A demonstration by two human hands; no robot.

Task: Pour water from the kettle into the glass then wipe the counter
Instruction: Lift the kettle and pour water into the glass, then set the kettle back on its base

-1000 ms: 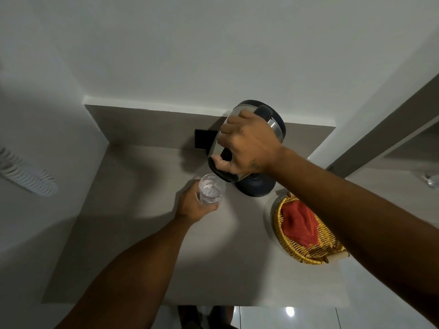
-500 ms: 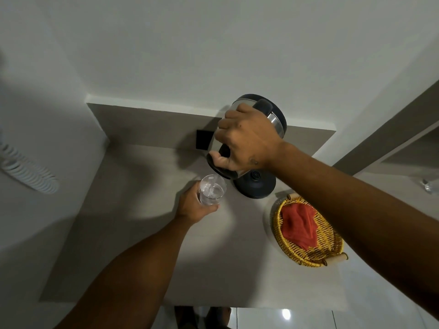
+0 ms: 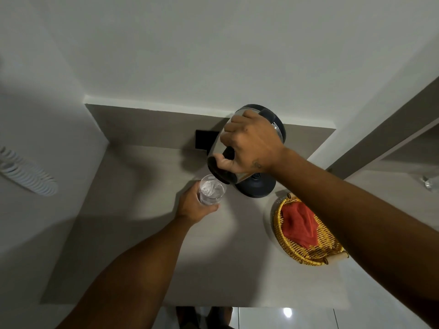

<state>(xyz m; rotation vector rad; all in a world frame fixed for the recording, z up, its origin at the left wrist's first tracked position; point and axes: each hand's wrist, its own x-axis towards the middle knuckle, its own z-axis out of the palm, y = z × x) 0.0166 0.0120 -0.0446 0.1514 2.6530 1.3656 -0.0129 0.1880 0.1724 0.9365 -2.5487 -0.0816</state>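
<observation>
My right hand grips the handle of a steel and black kettle, tilted with its spout down over the glass. The clear glass holds rippling water and stands on the grey counter. My left hand is wrapped around the glass from the near side. The kettle's dark round base sits on the counter just behind and right of the glass. A red cloth lies in a yellow wicker basket at the right.
White walls close the counter at the back and left. A black wall socket sits behind the kettle. A white round vent is on the left wall. The counter's near edge drops to a tiled floor.
The kettle has tipped further, its spout now lower and right over the glass. The water in the glass is rippling. My left hand stays around the glass.
</observation>
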